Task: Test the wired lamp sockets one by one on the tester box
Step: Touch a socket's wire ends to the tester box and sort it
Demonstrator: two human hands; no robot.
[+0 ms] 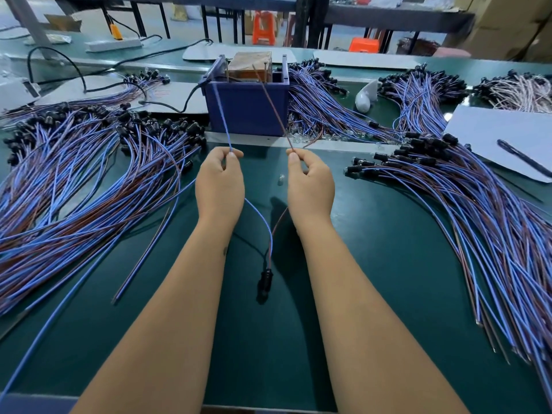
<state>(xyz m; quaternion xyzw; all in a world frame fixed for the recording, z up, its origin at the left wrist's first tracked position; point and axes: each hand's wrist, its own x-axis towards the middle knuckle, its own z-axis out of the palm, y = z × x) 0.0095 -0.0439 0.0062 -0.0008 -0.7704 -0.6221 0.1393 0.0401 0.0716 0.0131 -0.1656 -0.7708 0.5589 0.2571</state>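
Observation:
My left hand (220,180) pinches a blue wire (221,113) that runs up toward the blue tester box (248,109). In my right hand (309,180) a brown wire (273,106) is pinched, and it also reaches up to the box top. Both wires loop down between my forearms to one black lamp socket (265,279), which hangs just above the green table (373,264). A transformer-like block (252,65) sits in the box.
Big piles of wired sockets lie left (74,180), right (478,219) and behind the box (322,100). A white sheet with a pen (522,156) sits at the right. A small clear bulb (280,179) lies between my hands. Black cables and a power strip (113,44) are at the back left.

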